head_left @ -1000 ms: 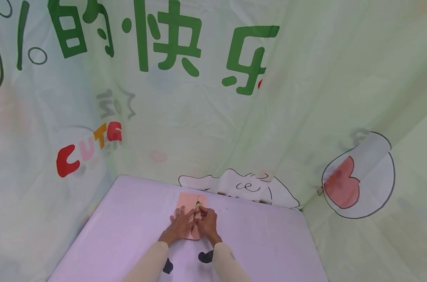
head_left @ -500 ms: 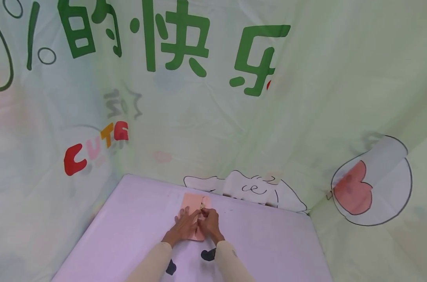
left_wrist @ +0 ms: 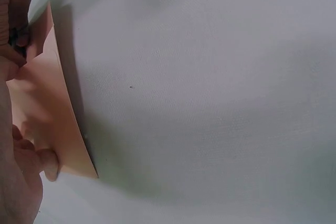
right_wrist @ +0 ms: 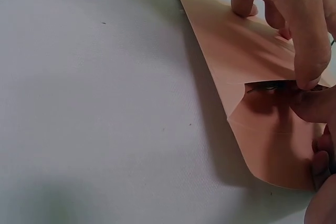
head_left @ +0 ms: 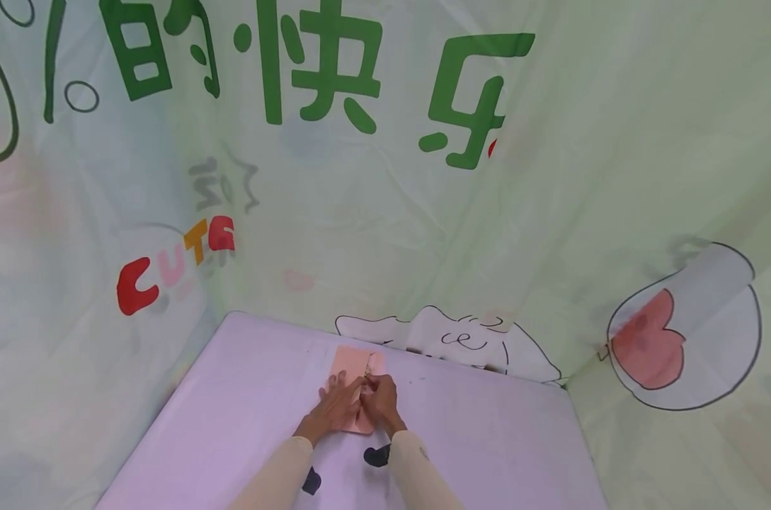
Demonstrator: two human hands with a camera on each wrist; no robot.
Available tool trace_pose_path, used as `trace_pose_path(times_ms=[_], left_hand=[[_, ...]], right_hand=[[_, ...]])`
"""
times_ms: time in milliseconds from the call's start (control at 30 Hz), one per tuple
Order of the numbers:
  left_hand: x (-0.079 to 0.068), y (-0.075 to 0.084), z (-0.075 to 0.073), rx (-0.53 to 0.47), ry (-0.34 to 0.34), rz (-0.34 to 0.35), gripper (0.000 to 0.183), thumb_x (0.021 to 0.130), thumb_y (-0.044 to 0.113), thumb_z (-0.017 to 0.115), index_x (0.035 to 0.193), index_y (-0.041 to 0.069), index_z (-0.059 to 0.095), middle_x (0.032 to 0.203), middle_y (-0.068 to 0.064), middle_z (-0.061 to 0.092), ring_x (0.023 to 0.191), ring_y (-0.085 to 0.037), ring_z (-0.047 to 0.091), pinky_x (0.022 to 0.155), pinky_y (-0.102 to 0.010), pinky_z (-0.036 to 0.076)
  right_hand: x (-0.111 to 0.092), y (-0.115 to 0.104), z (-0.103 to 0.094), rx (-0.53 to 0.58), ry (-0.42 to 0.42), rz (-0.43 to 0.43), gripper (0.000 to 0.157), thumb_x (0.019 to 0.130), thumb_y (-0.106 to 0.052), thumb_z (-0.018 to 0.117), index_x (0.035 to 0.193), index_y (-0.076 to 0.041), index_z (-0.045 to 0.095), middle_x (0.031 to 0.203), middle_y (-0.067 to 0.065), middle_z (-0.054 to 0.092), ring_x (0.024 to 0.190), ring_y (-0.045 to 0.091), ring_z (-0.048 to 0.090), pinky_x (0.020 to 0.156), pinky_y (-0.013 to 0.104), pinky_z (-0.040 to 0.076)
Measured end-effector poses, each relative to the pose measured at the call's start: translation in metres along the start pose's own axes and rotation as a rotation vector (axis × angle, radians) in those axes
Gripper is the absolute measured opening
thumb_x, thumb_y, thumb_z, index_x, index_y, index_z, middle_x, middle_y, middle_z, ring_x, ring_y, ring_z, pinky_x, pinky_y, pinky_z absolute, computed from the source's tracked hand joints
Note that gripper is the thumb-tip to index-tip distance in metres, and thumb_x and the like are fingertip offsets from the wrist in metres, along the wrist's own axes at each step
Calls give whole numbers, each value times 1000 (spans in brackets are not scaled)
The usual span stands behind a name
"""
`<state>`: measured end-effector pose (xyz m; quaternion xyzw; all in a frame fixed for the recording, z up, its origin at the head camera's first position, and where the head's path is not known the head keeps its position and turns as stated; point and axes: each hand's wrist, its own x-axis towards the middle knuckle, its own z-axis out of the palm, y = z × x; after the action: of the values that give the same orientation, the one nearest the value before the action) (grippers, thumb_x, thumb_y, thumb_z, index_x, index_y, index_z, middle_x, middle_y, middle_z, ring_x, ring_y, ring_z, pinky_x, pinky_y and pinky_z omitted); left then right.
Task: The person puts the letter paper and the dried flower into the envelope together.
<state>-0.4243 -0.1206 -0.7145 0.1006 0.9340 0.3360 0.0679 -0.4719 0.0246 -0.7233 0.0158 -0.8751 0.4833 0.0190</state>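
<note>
A pink paper envelope lies on the table with its flap folded out, the flap side toward the right. My left hand rests across the envelope, its fingers spread and pressing on the paper; in the right wrist view one finger of the left hand reaches down to the edge of the opening. My right hand has curled fingers at that opening, the thumb at its edge. Between them it pinches a small dark, stringy item, mostly hidden inside the envelope; its kind cannot be made out.
The table has a pale purple cover. Fabric curtains with printed letters and drawings hang along its back and sides. Two dark shapes, one a black blob, sit near the sleeves.
The small gold-and-dark item, plainly visible above the fingers earlier, has gone mostly out of sight at the envelope's opening. The left hand stays on the paper; the head view has shifted slightly.
</note>
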Motion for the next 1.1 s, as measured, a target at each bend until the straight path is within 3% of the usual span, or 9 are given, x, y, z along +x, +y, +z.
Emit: trace_pose_path(times_ms=[233,400,567,700,867,1100], left_hand=[[-5,5,-3,-9,-13,27,54,112,29,56,164,19,44,175,-29,34,164,-56,22,119,-88,23],[-3,3,4,6,-5,21,54,111,27,57,163,18,45,174,-32,33,163,-58,24,118,-89,24],[-4,-1,10,11,36,50,54,109,25,58,161,19,45,169,-40,32,156,-66,28,112,-92,27],[-6,-1,3,30,35,51,53,109,23,60,160,18,47,168,-43,32,154,-69,29,111,-92,29],[-8,-9,-2,54,35,27,53,109,19,62,160,16,48,168,-44,31,153,-71,29,111,-92,29],[-15,-29,-8,61,75,27,56,110,19,62,163,18,45,167,-44,32,153,-72,30,110,-94,28]], right_hand=[[1,13,14,-68,55,-3,38,81,6,79,119,6,79,115,22,74,100,31,68,94,49,58],[-4,12,8,-47,44,-14,40,80,9,78,120,6,78,113,21,74,98,29,68,92,48,59],[-13,16,6,-27,107,-52,43,79,7,84,122,1,81,100,14,77,87,19,64,76,30,54],[-16,18,1,-9,153,-27,43,81,3,89,123,-1,81,94,12,75,82,17,59,71,25,49],[-10,12,-13,-69,203,43,40,85,-4,91,124,-7,82,100,10,76,87,18,61,78,31,53],[5,3,-37,-160,228,-44,41,87,-9,90,126,-5,81,107,15,77,97,28,67,83,42,53]])
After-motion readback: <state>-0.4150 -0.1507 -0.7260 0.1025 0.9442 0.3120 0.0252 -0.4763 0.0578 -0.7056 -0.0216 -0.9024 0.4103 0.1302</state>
